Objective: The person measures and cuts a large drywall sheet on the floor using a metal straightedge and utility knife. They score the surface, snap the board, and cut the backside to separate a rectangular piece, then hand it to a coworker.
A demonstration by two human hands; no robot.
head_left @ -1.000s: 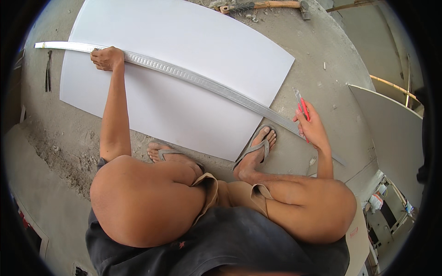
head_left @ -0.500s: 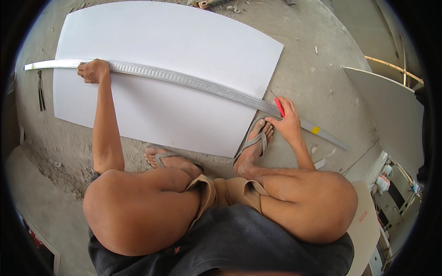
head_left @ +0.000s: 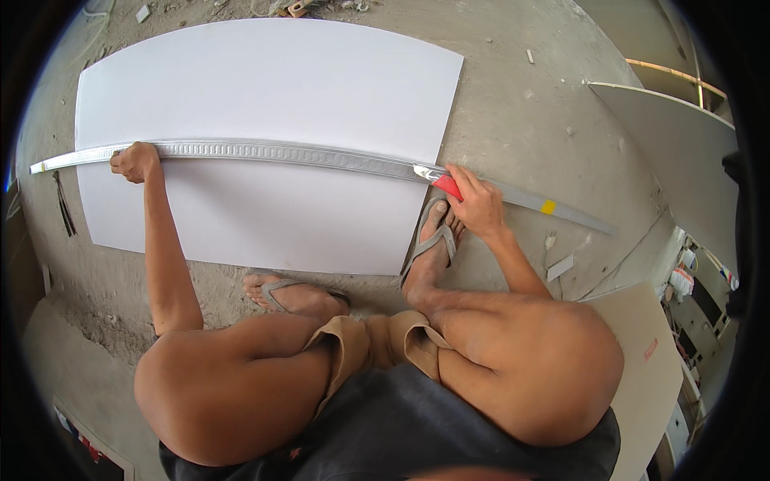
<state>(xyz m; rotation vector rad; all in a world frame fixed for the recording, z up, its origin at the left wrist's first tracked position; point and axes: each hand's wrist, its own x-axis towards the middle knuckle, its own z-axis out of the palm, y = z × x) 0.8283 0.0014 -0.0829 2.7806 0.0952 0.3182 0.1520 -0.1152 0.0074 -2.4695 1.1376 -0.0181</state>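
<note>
A white board point(head_left: 265, 88) lies on the dusty floor, crossed by a long silver metal strip point(head_left: 265, 151) that reaches past both sides. My left hand point(head_left: 136, 162) grips the strip near the board's left edge, fingers curled over it. My right hand point(head_left: 477, 200) holds a red utility knife point(head_left: 447, 186), its silver front end over the strip near the board's right edge. Farther right, the strip carries a yellow patch point(head_left: 549, 207). My feet in grey flip-flops point(head_left: 433, 240) are beside the board's near edge.
A grey sheet point(head_left: 666, 152) stands at the right, above another sheet point(head_left: 634, 353) beside my right knee. A small offcut point(head_left: 560, 268) lies right of my right arm, dark thin strips point(head_left: 64, 204) at the left. Debris and a wooden-handled tool point(head_left: 298, 7) are at the top.
My right hand has moved leftward with the knife, which has tipped from upright to lying low over the strip. My left hand keeps its grip. The view has rotated, levelling the strip.
</note>
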